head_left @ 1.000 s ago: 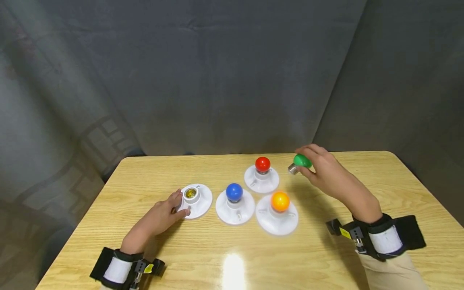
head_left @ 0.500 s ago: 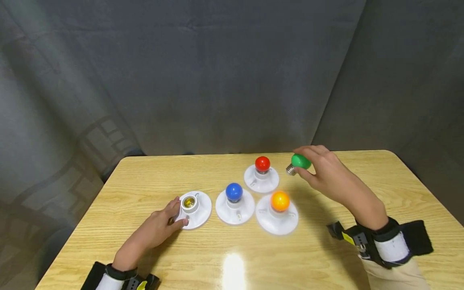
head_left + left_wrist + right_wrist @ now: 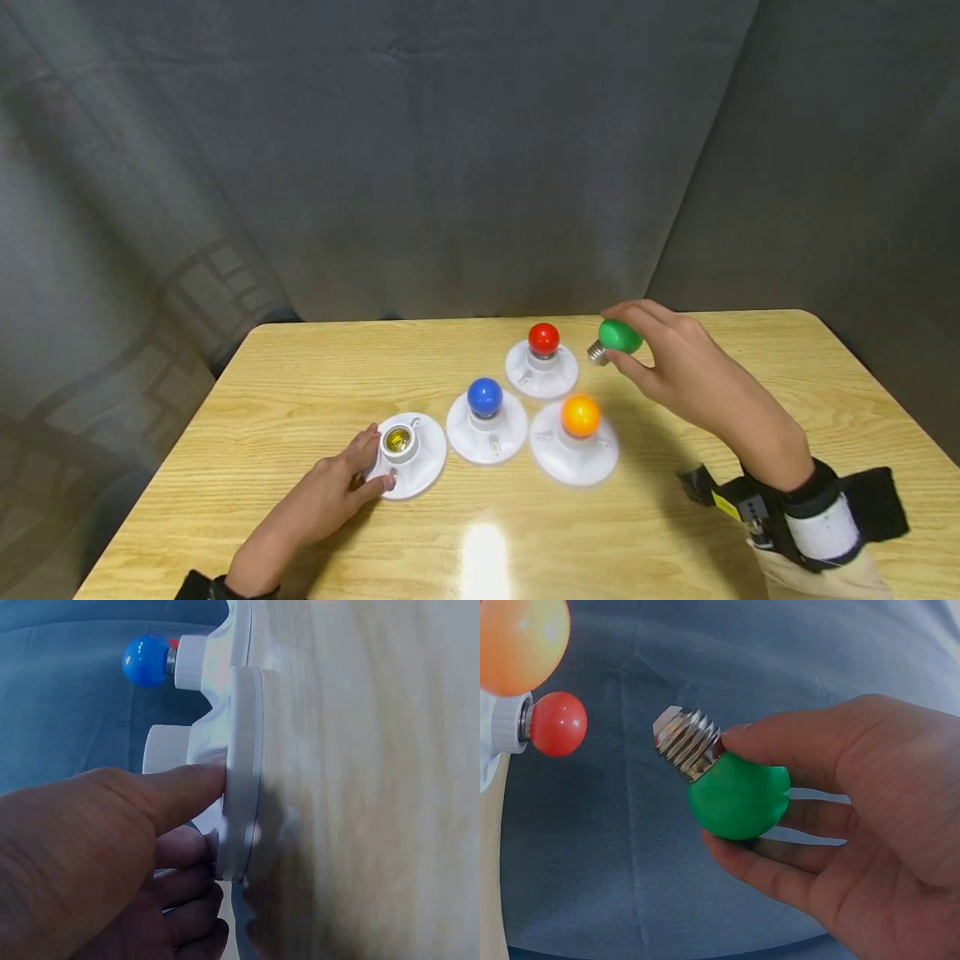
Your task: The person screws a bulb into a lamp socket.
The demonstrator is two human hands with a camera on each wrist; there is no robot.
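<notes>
In the head view my left hand (image 3: 333, 492) grips the left rim of a round white lamp holder (image 3: 426, 468), whose brass-coloured socket holds no bulb. The left wrist view shows the thumb (image 3: 184, 791) on the edge of its base, the other fingers curled below. My right hand (image 3: 678, 358) pinches a green light bulb (image 3: 621, 336) above the table, right of the red bulb. Its bare metal screw base (image 3: 688, 744) points left, as the right wrist view also shows. Thumb and fingers hold the green glass near the screw end and from its other side.
Three more white holders stand on the wooden table (image 3: 315, 358), bearing a blue bulb (image 3: 485, 397), a red bulb (image 3: 543, 339) and an orange bulb (image 3: 580, 416). A grey curtain (image 3: 480, 167) hangs behind the table.
My left hand has slid the bulbless holder toward the near edge, ending slightly to the right. My right hand has shifted a little to the left with the green bulb.
</notes>
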